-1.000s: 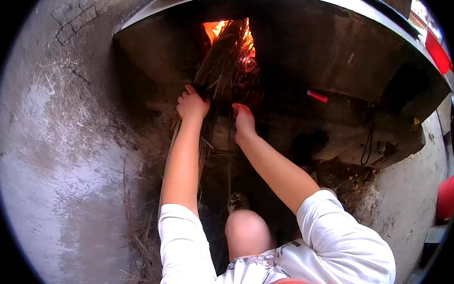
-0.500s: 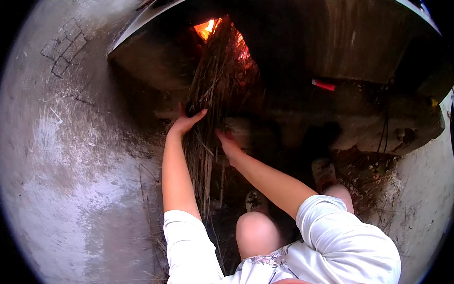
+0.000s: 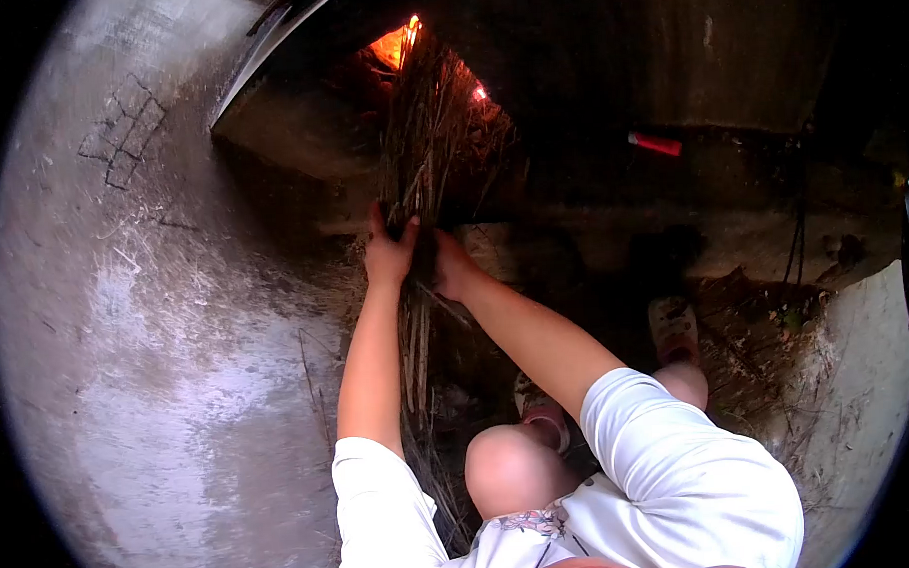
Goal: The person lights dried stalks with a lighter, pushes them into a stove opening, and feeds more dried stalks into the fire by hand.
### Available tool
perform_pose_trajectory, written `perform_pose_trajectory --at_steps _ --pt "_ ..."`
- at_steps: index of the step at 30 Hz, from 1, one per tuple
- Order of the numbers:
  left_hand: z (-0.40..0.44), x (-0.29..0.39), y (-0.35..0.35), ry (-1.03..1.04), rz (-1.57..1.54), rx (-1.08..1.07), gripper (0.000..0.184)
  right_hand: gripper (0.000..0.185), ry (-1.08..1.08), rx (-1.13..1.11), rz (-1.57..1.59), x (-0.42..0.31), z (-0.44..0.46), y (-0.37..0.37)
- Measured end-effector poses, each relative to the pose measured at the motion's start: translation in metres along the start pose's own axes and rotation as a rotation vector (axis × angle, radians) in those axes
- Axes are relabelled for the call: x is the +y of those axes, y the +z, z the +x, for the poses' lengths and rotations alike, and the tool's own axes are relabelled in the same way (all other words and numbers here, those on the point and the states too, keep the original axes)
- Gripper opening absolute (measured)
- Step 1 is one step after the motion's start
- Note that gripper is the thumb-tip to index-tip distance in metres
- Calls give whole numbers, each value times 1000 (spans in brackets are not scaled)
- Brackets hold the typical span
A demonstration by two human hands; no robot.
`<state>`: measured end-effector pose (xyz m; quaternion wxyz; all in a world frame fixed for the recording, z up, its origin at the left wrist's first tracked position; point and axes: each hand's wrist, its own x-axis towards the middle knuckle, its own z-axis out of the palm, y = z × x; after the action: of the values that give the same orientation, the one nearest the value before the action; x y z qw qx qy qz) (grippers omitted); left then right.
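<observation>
A long bundle of dry stalks (image 3: 420,155) runs from the fire opening (image 3: 391,48) down between my hands and on towards my knees. Flames glow orange around its upper end. My left hand (image 3: 389,250) is against the left side of the bundle, thumb and a finger apart, the bundle between it and the other hand. On the right side, my right hand (image 3: 454,268) presses at the stalks; its fingers are dark and partly hidden behind them.
A red cylindrical object (image 3: 656,144) lies on the dark stove ledge (image 3: 732,189). At the left is a rough grey wall (image 3: 178,394). My two shoes (image 3: 673,326) rest below the ledge, near scattered twigs (image 3: 757,344). A dark cord hangs at the right.
The view has shifted to the right. Both hands, spread around the stalks earlier, are now closer together against the bundle. Less flame shows in the opening.
</observation>
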<state>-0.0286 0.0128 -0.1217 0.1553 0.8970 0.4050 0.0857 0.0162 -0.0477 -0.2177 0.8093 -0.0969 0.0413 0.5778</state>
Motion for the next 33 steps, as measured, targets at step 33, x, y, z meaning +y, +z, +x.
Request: perform_pose_trajectory --at_steps 33 --pt "-46 4 -5 56 198 361 96 72 26 -339 -526 -25 -41 56"
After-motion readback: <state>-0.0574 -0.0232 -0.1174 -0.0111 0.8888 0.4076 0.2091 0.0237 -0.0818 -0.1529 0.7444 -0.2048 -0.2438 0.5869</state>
